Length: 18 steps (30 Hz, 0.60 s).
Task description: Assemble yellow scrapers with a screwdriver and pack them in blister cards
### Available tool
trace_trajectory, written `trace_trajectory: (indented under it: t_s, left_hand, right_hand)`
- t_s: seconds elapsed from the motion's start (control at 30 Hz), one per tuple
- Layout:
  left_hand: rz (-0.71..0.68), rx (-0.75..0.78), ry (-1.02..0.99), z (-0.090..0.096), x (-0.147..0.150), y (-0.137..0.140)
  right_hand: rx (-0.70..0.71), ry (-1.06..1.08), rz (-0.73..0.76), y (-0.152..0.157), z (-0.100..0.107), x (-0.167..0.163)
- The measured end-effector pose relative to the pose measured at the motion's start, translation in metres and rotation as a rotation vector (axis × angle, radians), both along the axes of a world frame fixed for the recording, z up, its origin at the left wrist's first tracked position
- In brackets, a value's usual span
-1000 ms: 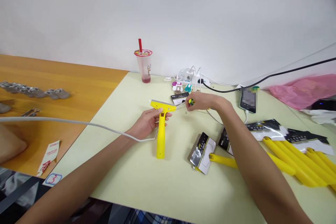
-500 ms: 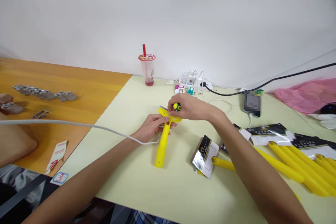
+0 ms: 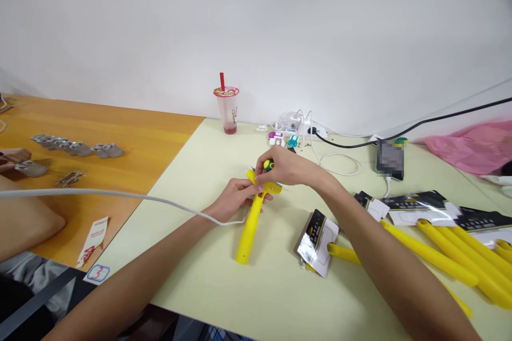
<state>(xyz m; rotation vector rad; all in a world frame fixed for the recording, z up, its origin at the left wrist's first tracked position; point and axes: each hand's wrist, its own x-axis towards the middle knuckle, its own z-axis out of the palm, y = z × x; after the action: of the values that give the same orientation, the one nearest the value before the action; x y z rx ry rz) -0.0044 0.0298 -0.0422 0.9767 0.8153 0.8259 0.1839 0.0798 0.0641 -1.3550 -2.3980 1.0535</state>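
Observation:
A yellow scraper (image 3: 250,229) with a long handle and a wide head is tilted over the pale table. My left hand (image 3: 236,197) is closed round it just below the head, thumb on the front. Above the head, my right hand (image 3: 282,166) grips a small screwdriver (image 3: 269,164) by its green-and-yellow handle. The screwdriver's shaft and tip are hidden behind my fingers. One screw shows at the right end of the scraper's head. A grey-white cable (image 3: 168,202) crosses over my left wrist.
Packaged yellow scrapers (image 3: 460,256) lie at the right, one package (image 3: 318,242) nearer the middle. A cup with a straw (image 3: 229,112), a power strip (image 3: 298,125) and a phone (image 3: 390,159) stand along the back. At the left, another person's hand (image 3: 16,155) is by grey shoes (image 3: 60,144).
The scraper has turned slightly in my left hand, its head tipping down to the right. My right hand stays at the head with the screwdriver. The whole view has shifted a little.

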Motion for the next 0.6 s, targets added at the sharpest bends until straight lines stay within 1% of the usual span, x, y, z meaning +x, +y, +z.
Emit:
trace_trajectory:
  t_s: [0.13,0.27,0.37,0.47,0.6]
  left_hand:
    - [-0.015,0.021,0.005,-0.001,-0.002,-0.001]
    - [-0.052,0.059,0.023,-0.004,-0.005,-0.001]
    - [-0.062,0.067,0.029,-0.006,-0.006,0.0]
    - [-0.047,0.052,0.015,-0.006,-0.005,0.0]
    - [-0.027,0.038,-0.005,-0.004,-0.004,0.0]
  right_hand:
    - [-0.065,0.011,-0.035,0.002,0.001,0.002]
    - [-0.128,0.023,0.018,0.007,-0.001,0.011]
    - [-0.118,0.028,0.062,0.009,-0.002,0.017]
    - [-0.101,0.005,0.029,0.009,0.0,0.018]
    - [-0.033,-0.04,-0.013,0.008,0.0,0.016]
